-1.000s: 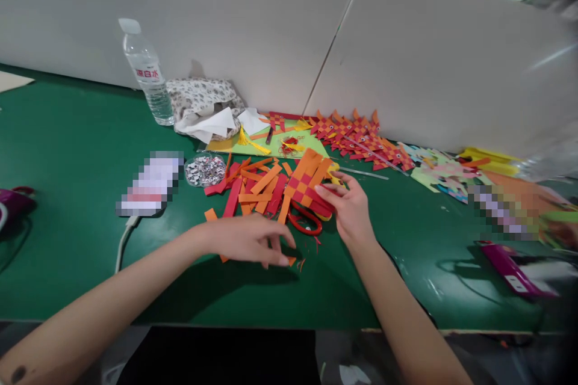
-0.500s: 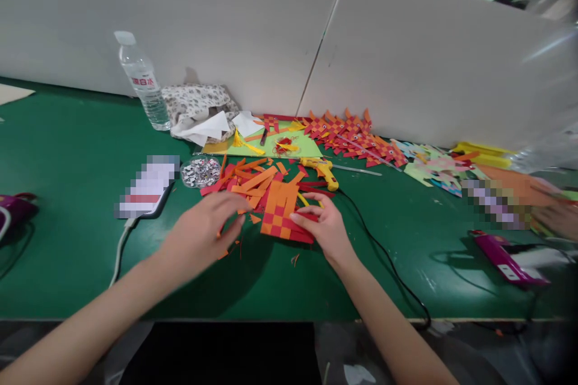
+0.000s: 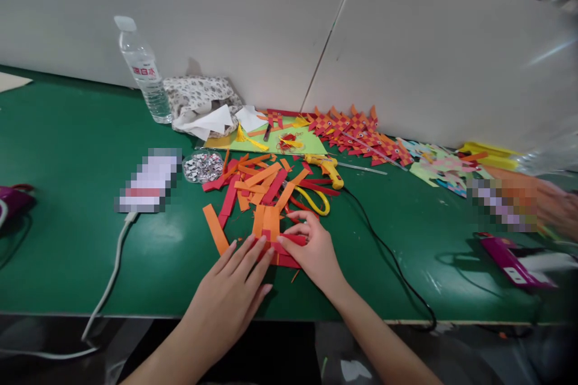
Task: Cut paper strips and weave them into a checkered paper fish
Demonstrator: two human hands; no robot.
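Observation:
A woven paper piece point(image 3: 270, 216) of orange and red strips lies on the green table in front of me, partly covered by my fingers. My left hand point(image 3: 235, 289) rests flat across its near part, fingers stretched out and side by side. At the piece's right side, my right hand point(image 3: 318, 252) pinches the red strip ends between thumb and fingers. Just beyond is a pile of loose orange and red paper strips point(image 3: 259, 177). Scissors with yellow-lined handles point(image 3: 326, 207) lie partly under the strips. One orange strip point(image 3: 215, 228) lies apart, left of the woven piece.
A yellow glue gun point(image 3: 325, 163) with a black cord lies behind the scissors. Woven paper fish point(image 3: 356, 129) are heaped by the partition. A bag of googly eyes point(image 3: 203, 167), a phone point(image 3: 149, 183) and a water bottle point(image 3: 144, 75) stand leftward. Another person's hand point(image 3: 557, 207) is far right.
The woven piece has come down and nearer to me, flat on the table. My left hand has moved right onto it. More of the scissors' handles and some strips now show.

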